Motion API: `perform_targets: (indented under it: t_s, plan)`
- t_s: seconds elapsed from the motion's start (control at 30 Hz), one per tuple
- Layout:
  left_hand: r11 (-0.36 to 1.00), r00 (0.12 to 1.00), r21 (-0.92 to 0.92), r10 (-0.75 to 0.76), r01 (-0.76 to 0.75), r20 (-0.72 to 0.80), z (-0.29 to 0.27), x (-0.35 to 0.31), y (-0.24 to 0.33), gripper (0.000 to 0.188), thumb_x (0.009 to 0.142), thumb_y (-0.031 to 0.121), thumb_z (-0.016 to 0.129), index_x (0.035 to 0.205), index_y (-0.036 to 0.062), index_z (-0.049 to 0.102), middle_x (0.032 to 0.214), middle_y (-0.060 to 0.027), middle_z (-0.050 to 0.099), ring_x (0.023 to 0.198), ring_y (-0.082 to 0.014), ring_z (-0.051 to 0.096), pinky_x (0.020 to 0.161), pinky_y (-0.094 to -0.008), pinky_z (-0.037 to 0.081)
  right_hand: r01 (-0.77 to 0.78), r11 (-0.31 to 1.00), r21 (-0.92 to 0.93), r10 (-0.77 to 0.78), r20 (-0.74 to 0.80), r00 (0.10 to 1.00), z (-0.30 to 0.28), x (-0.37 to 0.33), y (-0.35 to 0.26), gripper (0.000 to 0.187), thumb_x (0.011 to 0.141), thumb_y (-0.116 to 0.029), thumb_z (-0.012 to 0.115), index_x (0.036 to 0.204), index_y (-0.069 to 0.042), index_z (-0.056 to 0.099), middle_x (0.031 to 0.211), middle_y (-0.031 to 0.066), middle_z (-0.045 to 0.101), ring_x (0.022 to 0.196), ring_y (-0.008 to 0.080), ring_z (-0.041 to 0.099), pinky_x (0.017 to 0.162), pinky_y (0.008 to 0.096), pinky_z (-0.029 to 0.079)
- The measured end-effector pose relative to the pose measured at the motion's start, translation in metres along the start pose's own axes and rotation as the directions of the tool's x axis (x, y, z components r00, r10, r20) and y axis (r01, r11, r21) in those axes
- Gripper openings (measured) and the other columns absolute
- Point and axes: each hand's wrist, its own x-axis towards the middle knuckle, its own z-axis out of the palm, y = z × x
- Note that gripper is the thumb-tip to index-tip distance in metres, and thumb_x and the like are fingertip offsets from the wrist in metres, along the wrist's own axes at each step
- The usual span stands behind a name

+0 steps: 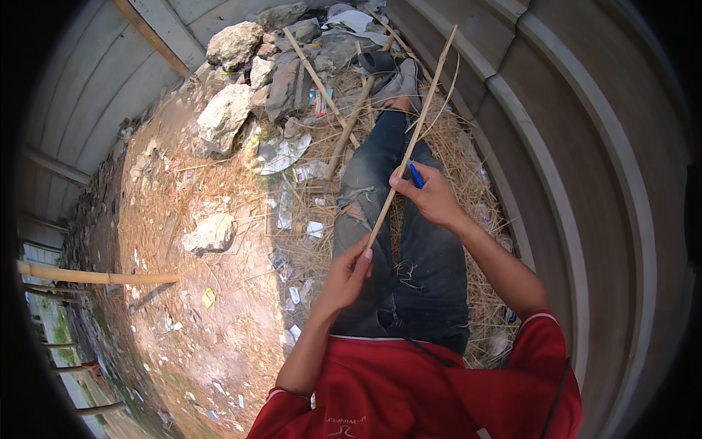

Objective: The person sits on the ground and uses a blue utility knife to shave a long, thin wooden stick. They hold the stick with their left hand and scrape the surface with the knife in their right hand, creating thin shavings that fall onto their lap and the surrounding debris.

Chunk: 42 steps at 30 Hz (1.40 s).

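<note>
A long pale bamboo strip [414,137] slants across my lap, from between my knees toward the far right. My left hand [349,275] is closed round its near end, with the thumb on top. Farther up the strip, my right hand [433,194] is closed with its thumb pressed on the bamboo. A small blue-handled tool [416,175] sticks out between its fingers; its working end is hidden. Beside the strip's far part, a thin curved sliver [447,95] arches away on the right. My outstretched legs in torn dark jeans [431,252] lie beneath both hands.
Straw-like shavings [479,219] surround my legs. Corrugated metal sheeting [585,183] rises close on the right. Bamboo pieces [349,128] lie beyond my knees, next to large rocks [224,117]. Another rock [210,233] sits on littered ground at left, near a bamboo pole [110,278].
</note>
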Motion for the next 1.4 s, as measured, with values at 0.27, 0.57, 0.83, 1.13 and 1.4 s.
perform_targets:
  t_s: [0.27,0.57,0.83,1.13,1.4]
  plan:
    - [0.996,0.981,0.006,0.09,-0.091,-0.172,0.003,0.028,-0.008,0.043,0.107,0.019,0.058,0.143,-0.0054,0.056,0.095,-0.0029,0.068,0.084,-0.0056,0.056,0.074,-0.0224,0.048,0.119,0.829,-0.547,0.012,0.23,0.973,0.032,-0.054,-0.029,0.035,0.1,-0.036,0.059,0.1,-0.001,0.062,0.075,0.0273,0.068,0.073,0.0496,0.067,0.068,0.0582,0.052]
    - [0.952,0.983,0.29,-0.049,0.099,-0.175,-0.003,0.005,0.008,0.041,0.106,0.017,0.061,0.136,-0.0102,0.06,0.108,-0.0141,0.074,0.097,-0.011,0.064,0.087,-0.0263,0.051,-0.004,0.76,-0.65,0.05,0.053,0.997,-0.009,0.002,-0.011,0.049,0.105,-0.044,0.051,0.094,0.002,0.063,0.073,0.0285,0.066,0.074,0.0515,0.066,0.069,0.0596,0.05]
    - [0.972,0.987,0.175,-0.151,0.159,-0.06,0.001,-0.044,-0.014,0.04,0.105,0.019,0.062,0.134,-0.0085,0.062,0.102,-0.0123,0.074,0.095,-0.0119,0.065,0.086,-0.0271,0.052,-0.221,0.756,-0.616,-0.008,-0.347,0.938,-0.12,0.058,0.027,0.057,0.105,-0.048,0.051,0.09,0.004,0.067,0.081,0.0308,0.065,0.08,0.0488,0.065,0.072,0.0549,0.048]
    - [0.962,0.973,-0.147,-0.23,0.231,0.018,-0.021,-0.042,-0.018,0.036,0.11,0.02,0.051,0.139,0.0008,0.062,0.063,0.0091,0.04,0.053,-0.0003,0.035,0.048,-0.0217,0.026,0.091,0.716,-0.692,-0.168,-0.044,0.985,-0.087,0.045,-0.003,0.05,0.102,-0.046,0.057,0.088,0.0,0.068,0.072,0.0238,0.065,0.07,0.0462,0.064,0.066,0.0525,0.047]
    - [0.949,0.98,-0.251,-0.199,0.189,-0.014,-0.022,-0.02,-0.013,0.04,0.111,0.025,0.05,0.14,-0.0012,0.059,0.061,0.008,0.033,0.049,-0.0028,0.028,0.047,-0.0224,0.024,0.235,0.809,-0.538,-0.157,0.188,0.97,-0.012,-0.016,-0.024,0.046,0.103,-0.045,0.056,0.089,-0.001,0.061,0.067,0.0241,0.061,0.066,0.0472,0.062,0.06,0.0524,0.046]
